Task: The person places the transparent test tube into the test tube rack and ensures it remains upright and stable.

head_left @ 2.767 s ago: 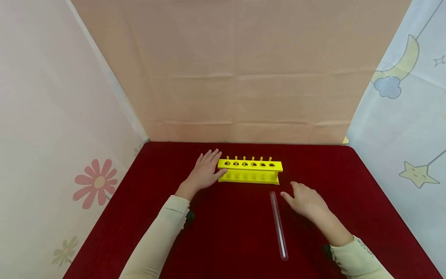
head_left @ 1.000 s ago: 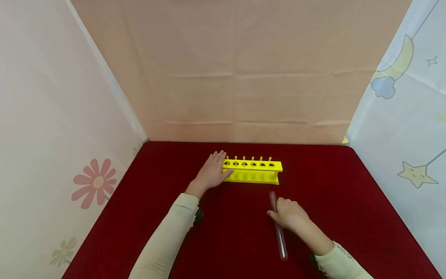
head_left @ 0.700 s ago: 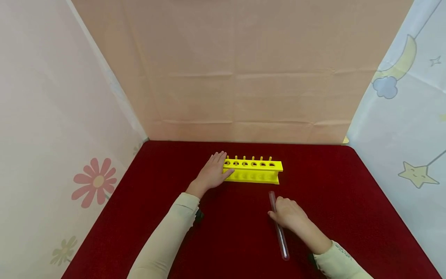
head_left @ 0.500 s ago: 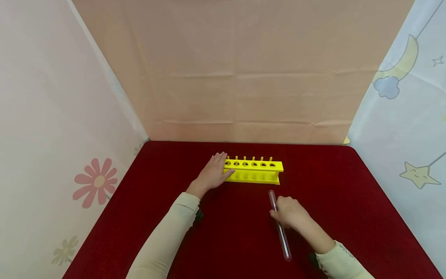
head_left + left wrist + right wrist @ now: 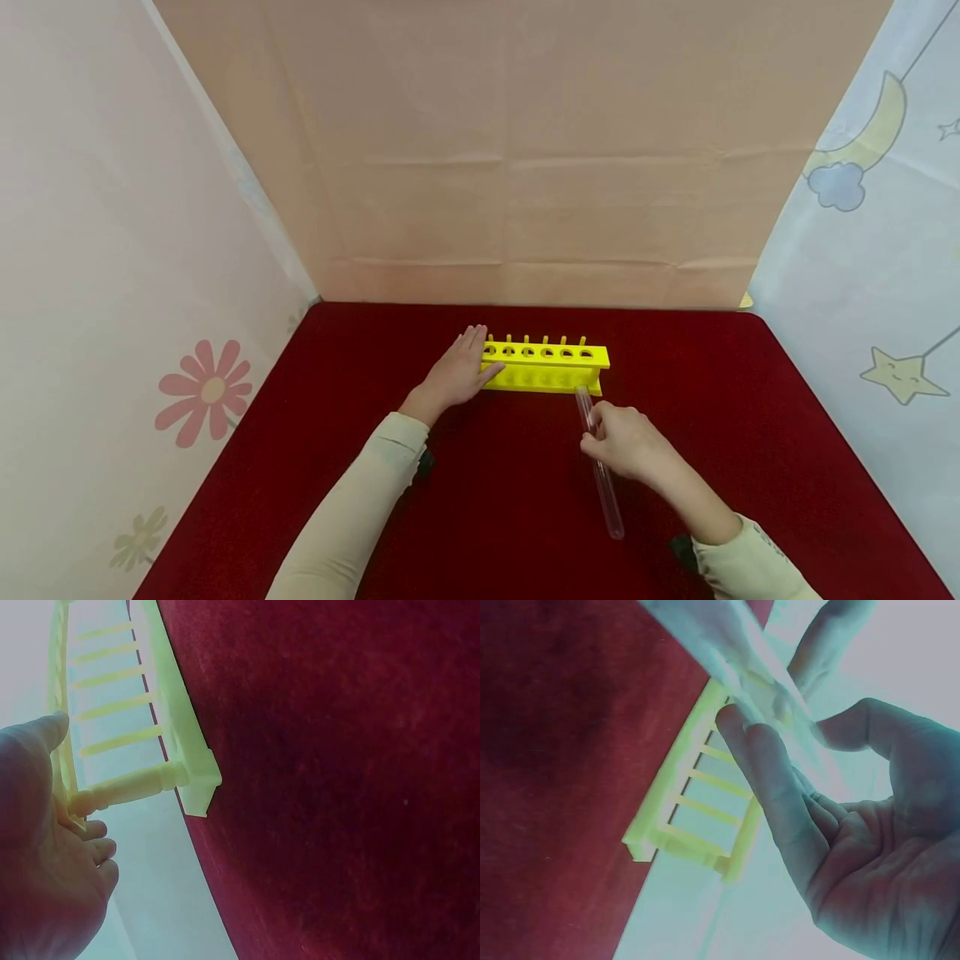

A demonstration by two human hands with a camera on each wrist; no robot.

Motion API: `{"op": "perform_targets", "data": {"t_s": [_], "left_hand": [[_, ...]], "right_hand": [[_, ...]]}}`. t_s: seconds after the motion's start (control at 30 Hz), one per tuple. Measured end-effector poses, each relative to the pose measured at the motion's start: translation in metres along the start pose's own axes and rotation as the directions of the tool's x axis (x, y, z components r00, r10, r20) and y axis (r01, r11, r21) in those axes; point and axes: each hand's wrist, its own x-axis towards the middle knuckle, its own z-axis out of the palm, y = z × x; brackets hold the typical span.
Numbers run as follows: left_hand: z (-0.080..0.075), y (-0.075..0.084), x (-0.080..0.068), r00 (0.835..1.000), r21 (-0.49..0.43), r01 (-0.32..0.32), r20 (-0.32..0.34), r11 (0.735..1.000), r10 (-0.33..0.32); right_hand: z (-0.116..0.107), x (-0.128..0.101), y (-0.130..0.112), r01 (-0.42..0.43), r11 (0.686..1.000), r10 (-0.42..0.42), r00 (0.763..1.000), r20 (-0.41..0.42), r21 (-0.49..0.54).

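The clear glass test tube (image 5: 597, 463) is in my right hand (image 5: 626, 442), pinched near its upper part between thumb and fingers (image 5: 769, 780), with its far end tipped up just in front of the yellow plastic six-hole test tube rack (image 5: 545, 366) and its near end low over the red felt surface (image 5: 750, 400). I can't tell from the head view whether that near end touches the cloth. My left hand (image 5: 456, 372) lies flat against the left end of the rack, fingers straight, steadying it rather than gripping; the left wrist view shows the palm (image 5: 37, 847) pressed to the rack's end post.

As I judge it, the pickup is done and the tube is partly raised. All six holes in the rack look empty, so standing the tube upright and lowering it into a hole is not yet done. The tube's tip sits closest to the rack's right-hand end.
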Motion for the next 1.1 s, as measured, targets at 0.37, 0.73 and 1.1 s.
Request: {"op": "perform_targets", "data": {"t_s": [0.37,0.73,1.1], "left_hand": [[-0.003,0.0,0.002,1.0,0.02,-0.001,0.029,1.0,0.001],[-0.003,-0.001,0.004,0.999,0.029,0.0,0.042,1.0,-0.001],[-0.002,-0.001,0.003,0.999,0.012,0.004,0.045,1.0,-0.004]], "right_hand": [[-0.014,-0.001,-0.011,0.091,0.996,-0.087,0.987,-0.135,0.021],[-0.016,0.002,-0.016,0.198,0.979,-0.178,0.94,-0.291,0.04],[-0.018,0.007,-0.018,0.245,0.965,-0.199,0.916,-0.348,0.096]]}}
